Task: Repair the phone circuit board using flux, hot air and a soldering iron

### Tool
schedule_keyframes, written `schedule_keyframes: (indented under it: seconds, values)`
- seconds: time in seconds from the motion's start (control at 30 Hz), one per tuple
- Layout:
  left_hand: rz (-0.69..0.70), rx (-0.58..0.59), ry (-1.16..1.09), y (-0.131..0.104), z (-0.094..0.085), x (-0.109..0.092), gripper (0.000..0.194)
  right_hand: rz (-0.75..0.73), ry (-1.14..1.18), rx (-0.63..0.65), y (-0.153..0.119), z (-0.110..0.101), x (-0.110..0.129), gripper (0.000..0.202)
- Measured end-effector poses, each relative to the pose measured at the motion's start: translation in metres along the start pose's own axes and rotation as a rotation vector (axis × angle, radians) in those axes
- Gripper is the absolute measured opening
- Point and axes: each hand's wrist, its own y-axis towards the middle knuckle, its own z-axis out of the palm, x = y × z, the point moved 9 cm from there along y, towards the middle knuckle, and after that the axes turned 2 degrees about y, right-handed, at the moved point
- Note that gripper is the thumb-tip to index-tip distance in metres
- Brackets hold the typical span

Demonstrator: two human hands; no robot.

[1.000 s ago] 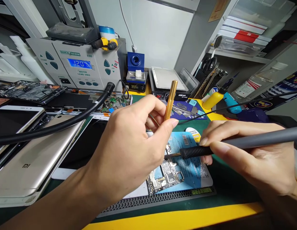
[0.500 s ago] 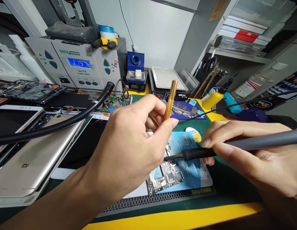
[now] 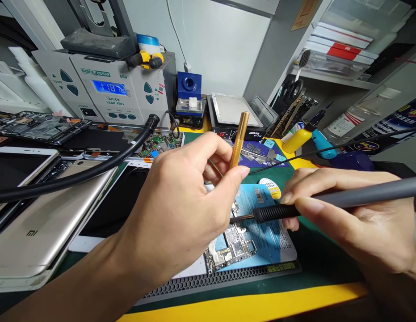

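Note:
My left hand [image 3: 191, 192] is closed around a slim tool with a knurled brass handle [image 3: 240, 141]; its lower end is hidden behind my fingers and palm. My right hand [image 3: 348, 214] grips a soldering iron [image 3: 275, 213] with a dark ribbed collar and grey handle. The iron points left, and its tip disappears behind my left hand. Beneath both hands, a phone circuit board [image 3: 236, 243] lies on a blue and white printed card [image 3: 268, 250]. My left hand covers part of the board, so I cannot tell whether either tool touches it.
A hot-air station [image 3: 110, 89] stands at the back left, its black hose [image 3: 103, 167] arching across several phones. Behind my hands are a small soldering unit [image 3: 189, 107] and a hot plate [image 3: 234, 112]. A yellow bottle [image 3: 296, 141] stands at right; a thin black cable [image 3: 315, 151] crosses there.
The soldering iron and my right hand have shifted very slightly left. My left hand and the brass-handled tool stay nearly still. The whole view has drifted a little.

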Motion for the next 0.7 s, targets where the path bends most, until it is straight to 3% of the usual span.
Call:
schedule_keyframes:
  seconds: [0.23,0.5,0.7]
  values:
    - [0.001,0.004,-0.001,0.000,-0.001,-0.001,0.009,0.082,0.076,-0.041,-0.003,-0.002,-0.010,0.019]
    - [-0.013,-0.005,-0.004,-0.002,0.000,0.002,0.007,0.420,0.387,-0.115,-0.006,0.002,-0.054,0.016]
    - [0.001,-0.013,0.000,0.000,-0.002,0.000,0.007,0.547,0.496,-0.156,-0.006,0.011,-0.062,0.021]
